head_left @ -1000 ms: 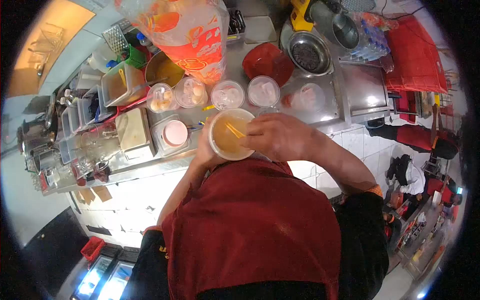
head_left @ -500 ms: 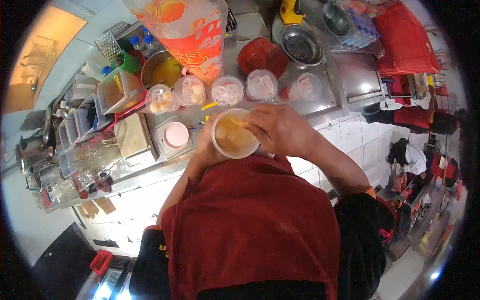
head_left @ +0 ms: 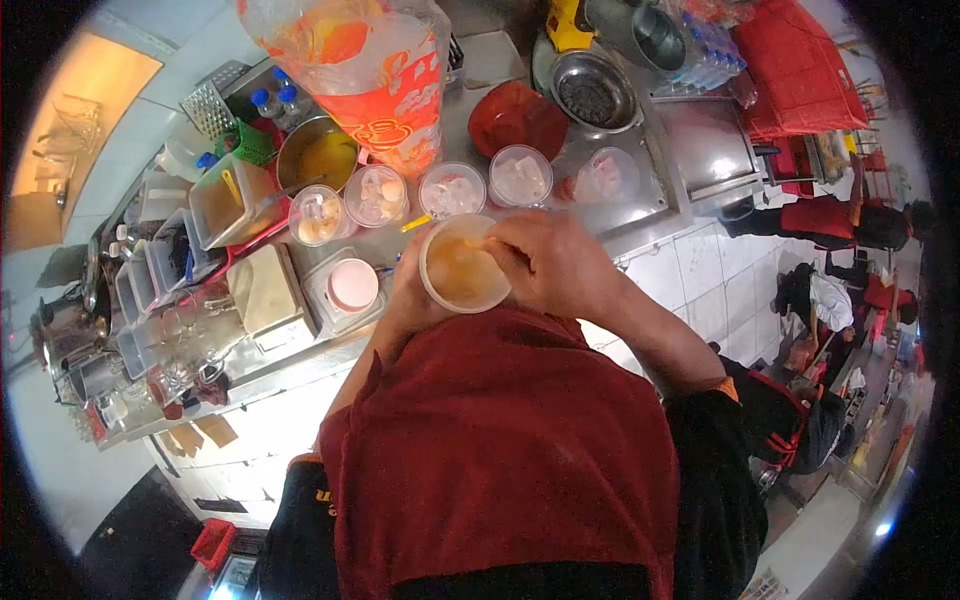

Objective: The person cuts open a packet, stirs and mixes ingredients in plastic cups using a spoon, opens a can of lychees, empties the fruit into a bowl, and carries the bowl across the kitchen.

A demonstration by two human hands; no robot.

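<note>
My left hand [head_left: 408, 290] is wrapped round the side of a white plastic tub [head_left: 424, 275] held against my apron. Cloudy yellow-orange liquid [head_left: 462, 275] fills part of it. Over the rim, my right hand [head_left: 540, 260] pinches a thin yellow utensil [head_left: 482, 243], its lower end hidden in the liquid. Just beyond the tub stands a row of clear plastic cups. Two on the left, one cup [head_left: 318, 215] and its neighbour [head_left: 377, 195], contain pale round pieces. Ice shows in the middle cup [head_left: 452, 190] and in another cup [head_left: 521, 176]. The rightmost cup [head_left: 608, 175] has pinkish contents.
Behind the cups are a tall orange-printed plastic bag [head_left: 395, 110], a pot of yellow liquid [head_left: 320, 150], a red bowl [head_left: 518, 120] and a metal bowl [head_left: 594, 90]. A pink-filled container [head_left: 353, 285] sits on a scale to the left. Co-workers [head_left: 790, 410] are at the right.
The round lumps seen in the tub's liquid are now a smooth blur, and my right hand has shifted slightly. At the lower right, a person in black has come into view.
</note>
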